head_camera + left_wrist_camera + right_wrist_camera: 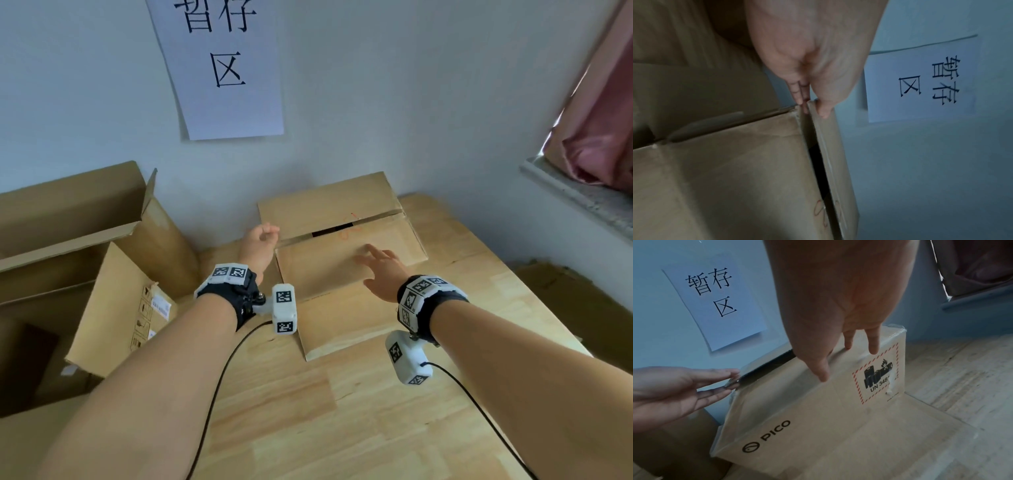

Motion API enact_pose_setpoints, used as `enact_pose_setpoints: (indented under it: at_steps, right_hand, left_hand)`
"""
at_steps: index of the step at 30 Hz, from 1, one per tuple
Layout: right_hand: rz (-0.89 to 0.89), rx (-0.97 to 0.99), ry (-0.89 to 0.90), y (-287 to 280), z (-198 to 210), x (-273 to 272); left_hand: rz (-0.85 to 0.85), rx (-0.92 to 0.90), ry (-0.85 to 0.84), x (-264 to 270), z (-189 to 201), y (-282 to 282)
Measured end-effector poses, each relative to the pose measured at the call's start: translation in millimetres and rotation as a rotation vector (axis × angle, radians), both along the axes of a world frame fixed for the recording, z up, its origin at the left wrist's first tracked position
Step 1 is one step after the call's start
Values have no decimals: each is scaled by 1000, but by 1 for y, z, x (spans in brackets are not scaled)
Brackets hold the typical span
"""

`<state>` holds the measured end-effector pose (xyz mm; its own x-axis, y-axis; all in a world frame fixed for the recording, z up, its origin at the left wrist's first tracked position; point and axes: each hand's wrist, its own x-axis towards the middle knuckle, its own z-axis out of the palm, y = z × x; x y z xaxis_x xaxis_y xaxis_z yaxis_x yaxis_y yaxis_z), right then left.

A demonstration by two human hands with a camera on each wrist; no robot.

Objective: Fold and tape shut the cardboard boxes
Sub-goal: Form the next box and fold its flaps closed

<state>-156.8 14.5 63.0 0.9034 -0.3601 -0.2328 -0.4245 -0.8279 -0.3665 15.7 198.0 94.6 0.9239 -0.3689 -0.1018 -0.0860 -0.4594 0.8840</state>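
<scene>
A brown cardboard box (325, 205) stands on the wooden table against the wall. Its two top flaps are folded down, with a dark gap left at the seam. My left hand (262, 236) is at the left end of that seam. In the left wrist view its thumb lies on the far flap (830, 146) and its fingers (800, 97) reach into the gap, pinching that flap's corner. My right hand (376, 265) lies flat on the near flap (318, 274), fingers spread. The right wrist view shows those fingertips (873, 348) on a face printed PICO with a battery warning label (877, 376).
A larger open cardboard box (85, 240) with raised flaps stands to the left of the table. A paper sign (222, 68) hangs on the wall behind. A window sill and a pink curtain (599, 137) are at the right. Bare table (342, 411) lies in front of the box.
</scene>
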Motion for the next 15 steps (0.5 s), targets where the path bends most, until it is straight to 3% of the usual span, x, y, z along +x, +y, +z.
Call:
enact_pose_setpoints:
  at_steps: [6,10,15]
  right_hand:
    - [38,-25,99,-5,-5,-3]
    - [34,-37,207,-12,0,7]
    - [-12,-39,78,-13,14,28]
  left_hand:
    - [79,19,-37,-3,-10,-7]
    - [-10,210,6,-4,-19,-16]
    - [-120,317,22,0,-26,-15]
